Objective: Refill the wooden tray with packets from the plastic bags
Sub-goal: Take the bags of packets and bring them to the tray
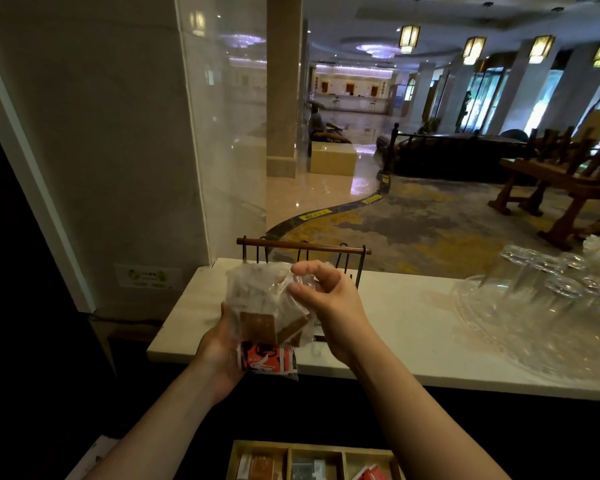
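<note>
I hold a clear plastic bag (257,292) over the near edge of the white counter (395,327). Brown packets (258,327) show through its lower part, and a second bag of red, white and black packets (269,358) hangs just beneath it. My left hand (219,351) cups both bags from below on the left. My right hand (323,299) pinches the upper right corner of the clear bag. The wooden tray (314,450) lies at the bottom edge of the view, with three compartments that hold a few orange, dark and red packets.
A small rack with a wooden bar (303,247) and metal hooks stands on the counter behind the bags. Upturned glasses (548,271) sit on a clear glass platter (520,337) at the right. A marble pillar rises on the left. Beyond the counter is a hotel lobby.
</note>
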Demonstrator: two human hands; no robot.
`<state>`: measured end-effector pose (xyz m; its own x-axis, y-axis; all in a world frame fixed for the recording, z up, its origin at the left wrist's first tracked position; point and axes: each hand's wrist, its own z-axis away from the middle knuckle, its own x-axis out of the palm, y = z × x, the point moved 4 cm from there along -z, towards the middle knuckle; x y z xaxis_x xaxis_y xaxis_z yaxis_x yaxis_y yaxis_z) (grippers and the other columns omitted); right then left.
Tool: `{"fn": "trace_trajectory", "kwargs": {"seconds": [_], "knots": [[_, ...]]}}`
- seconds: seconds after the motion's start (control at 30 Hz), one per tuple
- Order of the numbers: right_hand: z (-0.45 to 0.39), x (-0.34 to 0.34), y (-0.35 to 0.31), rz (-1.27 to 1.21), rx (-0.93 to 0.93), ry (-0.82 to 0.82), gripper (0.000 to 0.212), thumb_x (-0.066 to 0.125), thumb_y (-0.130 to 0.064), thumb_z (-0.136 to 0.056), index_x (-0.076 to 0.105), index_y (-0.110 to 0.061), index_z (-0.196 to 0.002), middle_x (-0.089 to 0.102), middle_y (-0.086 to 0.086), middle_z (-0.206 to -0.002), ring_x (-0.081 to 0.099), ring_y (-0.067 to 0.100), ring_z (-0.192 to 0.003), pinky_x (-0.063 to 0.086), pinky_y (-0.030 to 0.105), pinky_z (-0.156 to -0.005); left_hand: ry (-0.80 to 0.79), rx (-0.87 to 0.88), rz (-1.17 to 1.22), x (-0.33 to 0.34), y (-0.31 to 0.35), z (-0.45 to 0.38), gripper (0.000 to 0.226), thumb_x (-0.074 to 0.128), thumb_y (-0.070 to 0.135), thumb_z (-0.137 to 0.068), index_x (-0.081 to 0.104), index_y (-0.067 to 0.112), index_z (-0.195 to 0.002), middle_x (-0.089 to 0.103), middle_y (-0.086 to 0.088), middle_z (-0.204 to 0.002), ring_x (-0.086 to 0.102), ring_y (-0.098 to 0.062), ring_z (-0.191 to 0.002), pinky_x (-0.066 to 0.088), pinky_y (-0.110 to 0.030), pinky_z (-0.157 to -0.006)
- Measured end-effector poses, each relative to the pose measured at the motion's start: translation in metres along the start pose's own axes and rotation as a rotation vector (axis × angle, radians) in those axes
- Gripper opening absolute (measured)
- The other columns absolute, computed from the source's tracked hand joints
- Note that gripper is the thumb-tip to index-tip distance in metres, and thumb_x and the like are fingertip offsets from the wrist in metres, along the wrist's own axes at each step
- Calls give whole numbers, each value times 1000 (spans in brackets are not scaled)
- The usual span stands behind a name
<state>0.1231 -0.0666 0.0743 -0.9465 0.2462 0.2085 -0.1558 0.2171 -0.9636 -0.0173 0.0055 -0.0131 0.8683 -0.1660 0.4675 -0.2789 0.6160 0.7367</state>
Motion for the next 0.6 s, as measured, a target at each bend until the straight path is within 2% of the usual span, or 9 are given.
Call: {"fn": "trace_trajectory", "kwargs": {"seconds": [0.07,0.13,0.17,0.23,0.3,0.4,0.47,0.53,0.6], "knots": [[4,-2,8,-59,49,9,22,69,0,-77,71,-22,-83,70,9,-107,66,27,-101,55,42,-85,-81,-33,32,8,-2,5,45,38,42,-96,59,10,-120,69,-21,-101,64,-35,-89,54,-41,-67],[7,-2,19,-32,95,28,20,67,-1,-80,69,-19,-88,69,10,-110,67,25,-100,57,38,-81,-105,-59,25,9,-4,8,53,35,47,-95,52,7,-126,69,-23,-97,63,-34,-82,55,-40,-68],[8,-4,25,10,106,54,20,67,-1,-81,68,-18,-91,69,8,-110,66,24,-101,58,35,-79,-116,-77,11,7,-4,7,62,34,56,-92,52,8,-126,65,-25,-107,63,-37,-86,54,-44,-77],[8,-10,37,152,108,129,20,67,-5,-82,67,-17,-97,66,1,-110,64,20,-103,59,34,-79,-245,-161,-6,7,-5,7,82,35,76,-76,55,15,-125,60,-28,-121,59,-45,-107,42,-56,-98],[10,-13,48,302,93,177,20,66,-9,-84,65,-21,-100,61,-8,-110,60,14,-107,57,37,-85,-347,-184,-67,7,-9,10,82,41,76,-71,59,13,-120,62,-26,-121,58,-44,-113,38,-56,-103],[16,-8,57,424,1,196,22,65,-13,-86,62,-31,-97,56,-14,-109,56,3,-105,52,27,-93,-343,-148,-209,3,-13,11,56,61,45,-74,60,6,-115,67,-25,-110,65,-39,-99,47,-54,-95],[18,-6,62,470,-44,180,27,63,-12,-87,60,-30,-107,54,-14,-112,54,-2,-103,49,19,-92,-321,-121,-302,3,-13,10,46,65,29,-77,60,4,-116,68,-24,-105,67,-35,-89,52,-49,-83],[15,-9,69,502,-22,149,32,63,-13,-87,58,-27,-116,54,-12,-116,55,0,-104,51,22,-93,-260,-85,-344,1,-12,5,38,63,20,-80,61,1,-113,71,-22,-92,69,-31,-76,56,-42,-70],[9,-17,74,483,7,178,29,62,-19,-88,57,-28,-115,56,-9,-118,58,4,-102,54,26,-88,-221,-39,-325,-1,-12,1,29,61,13,-81,64,-1,-106,72,-17,-78,69,-26,-63,58,-34,-57]]}}
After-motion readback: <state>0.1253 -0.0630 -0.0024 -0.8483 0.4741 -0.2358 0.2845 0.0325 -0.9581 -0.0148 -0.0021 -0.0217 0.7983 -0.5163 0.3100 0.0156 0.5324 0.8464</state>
